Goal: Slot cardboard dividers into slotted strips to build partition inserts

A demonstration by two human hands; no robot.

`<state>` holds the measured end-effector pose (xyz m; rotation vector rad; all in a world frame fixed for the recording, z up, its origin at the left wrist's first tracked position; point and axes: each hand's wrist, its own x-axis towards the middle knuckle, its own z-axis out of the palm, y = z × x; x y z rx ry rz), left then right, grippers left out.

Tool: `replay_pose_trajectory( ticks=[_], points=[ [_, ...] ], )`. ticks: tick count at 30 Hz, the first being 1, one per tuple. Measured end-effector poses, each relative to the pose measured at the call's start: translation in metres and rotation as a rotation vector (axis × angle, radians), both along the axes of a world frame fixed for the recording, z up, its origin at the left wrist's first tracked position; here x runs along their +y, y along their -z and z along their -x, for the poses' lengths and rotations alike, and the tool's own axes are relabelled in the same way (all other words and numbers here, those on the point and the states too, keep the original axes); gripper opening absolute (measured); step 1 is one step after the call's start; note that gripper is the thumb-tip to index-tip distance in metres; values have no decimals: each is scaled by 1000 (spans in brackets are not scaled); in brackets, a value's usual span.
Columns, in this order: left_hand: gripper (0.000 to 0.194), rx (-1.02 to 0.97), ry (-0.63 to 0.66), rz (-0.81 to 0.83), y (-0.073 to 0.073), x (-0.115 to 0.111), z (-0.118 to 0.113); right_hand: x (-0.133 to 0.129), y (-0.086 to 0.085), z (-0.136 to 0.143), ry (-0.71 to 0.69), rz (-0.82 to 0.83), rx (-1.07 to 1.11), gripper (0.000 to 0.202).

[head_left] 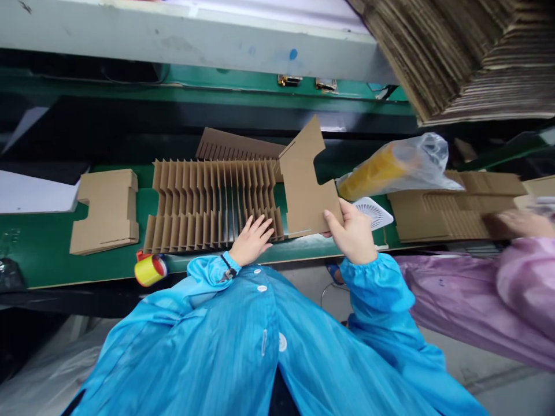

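My right hand (353, 231) pinches the lower right corner of a notched cardboard sheet (306, 182), which stands tilted beside the right end of a row of upright cardboard dividers (191, 199). My left hand (252, 240) rests with its fingers spread on the front edge of those dividers, near their right end, and holds nothing. Behind the row lies a slotted cardboard strip (234, 144). To the left, a stack of notched cardboard pieces (106, 214) lies flat on the green table (39, 248).
A yellow and red tape roll (150, 270) sits at the table's front edge. Right of the sheet are a bagged yellow roll (381, 167), a white vented piece (373, 212) and stacked cardboard (446, 216). Another person's hand (526, 222) touches that stack. A shelf (195, 34) crosses above.
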<state>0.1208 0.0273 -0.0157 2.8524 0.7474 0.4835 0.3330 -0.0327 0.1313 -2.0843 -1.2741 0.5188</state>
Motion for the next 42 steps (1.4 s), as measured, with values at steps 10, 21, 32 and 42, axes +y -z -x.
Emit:
replay_pose_trajectory(
  ticks=[10,21,32,42],
  points=[
    [37,3,-9,-38,1,-2,0,14,3,0,-173,64,-239,46],
    [35,-15,10,30,-2,0,0,29,9,15,-247,266,-340,43],
    [35,-22,20,26,-2,1,0,23,59,40,-305,519,-538,50],
    [36,-2,15,32,-1,0,1,47,75,12,-446,264,-560,68]
  ],
)
